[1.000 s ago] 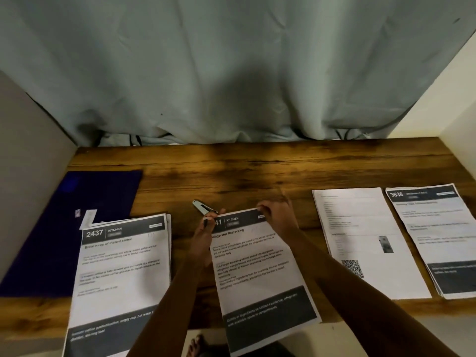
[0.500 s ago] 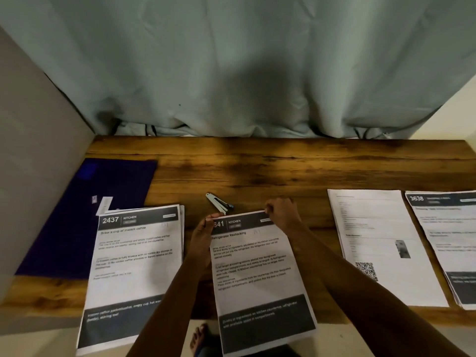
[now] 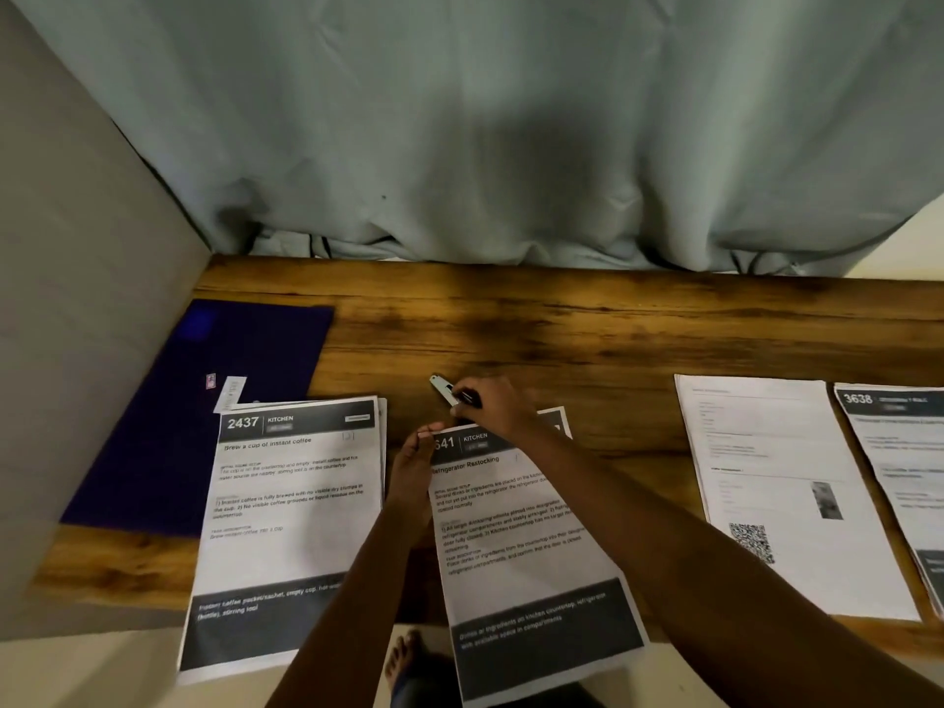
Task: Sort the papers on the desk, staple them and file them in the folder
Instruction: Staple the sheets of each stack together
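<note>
A pale curtain (image 3: 459, 120) hangs behind the wooden desk (image 3: 587, 324), and a purple folder (image 3: 168, 452) lies far left. Beside it sits the 2437 KITCHEN stack (image 3: 291, 503), then the Refrigerator Restocking sheets (image 3: 521, 554). The right hand (image 3: 493, 408) has left their top corner and now curls round the stapler (image 3: 439, 386). The left hand (image 3: 415, 465) still pinches the other corner.

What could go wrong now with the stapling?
1. The left hand pinches only one corner of the middle papers, so sheets may shift before stapling.
2. Those papers overhang the desk edge and may slide off.
3. The right hand holds the stapler near the left fingertips; they might get pinched.
</note>
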Available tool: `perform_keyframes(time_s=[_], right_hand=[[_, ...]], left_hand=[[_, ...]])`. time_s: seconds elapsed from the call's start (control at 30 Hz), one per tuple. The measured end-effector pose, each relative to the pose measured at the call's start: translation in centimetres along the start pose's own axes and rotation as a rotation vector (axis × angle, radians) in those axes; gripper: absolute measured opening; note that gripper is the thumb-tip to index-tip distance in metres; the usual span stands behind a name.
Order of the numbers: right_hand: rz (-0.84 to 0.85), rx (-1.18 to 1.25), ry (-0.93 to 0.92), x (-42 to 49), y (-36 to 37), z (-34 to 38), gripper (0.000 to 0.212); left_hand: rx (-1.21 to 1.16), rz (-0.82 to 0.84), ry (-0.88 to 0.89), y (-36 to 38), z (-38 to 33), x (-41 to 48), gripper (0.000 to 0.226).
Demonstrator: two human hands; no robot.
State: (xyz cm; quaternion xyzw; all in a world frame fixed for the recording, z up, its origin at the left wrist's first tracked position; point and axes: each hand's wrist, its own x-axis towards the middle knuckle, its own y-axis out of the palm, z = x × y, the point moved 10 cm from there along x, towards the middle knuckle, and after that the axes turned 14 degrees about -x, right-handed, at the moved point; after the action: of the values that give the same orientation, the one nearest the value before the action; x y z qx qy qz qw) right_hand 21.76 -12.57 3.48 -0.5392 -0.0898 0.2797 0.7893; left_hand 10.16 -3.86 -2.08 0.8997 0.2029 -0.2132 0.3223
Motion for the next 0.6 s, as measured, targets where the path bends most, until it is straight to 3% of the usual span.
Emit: perform_keyframes(time_s=[0.4, 0.47, 0.6], right_hand=[[-0.124, -0.341, 0.305, -0.4, -2.5, -5.0, 0.045], [-0.119, -0.372, 0.325, -0.5, -2.7, -5.7, 0.050], [-0.108, -0.457, 0.309, -0.5, -3.0, -6.0, 0.040]], left_hand=[[0.067, 0.001, -0.015, 0.7, -0.2, 0.2, 0.022], [0.081, 0.010, -0.007, 1.2, -0.4, 0.2, 0.018], [0.110, 0.032, -0.014, 2.4, -0.4, 0.3, 0.018]])
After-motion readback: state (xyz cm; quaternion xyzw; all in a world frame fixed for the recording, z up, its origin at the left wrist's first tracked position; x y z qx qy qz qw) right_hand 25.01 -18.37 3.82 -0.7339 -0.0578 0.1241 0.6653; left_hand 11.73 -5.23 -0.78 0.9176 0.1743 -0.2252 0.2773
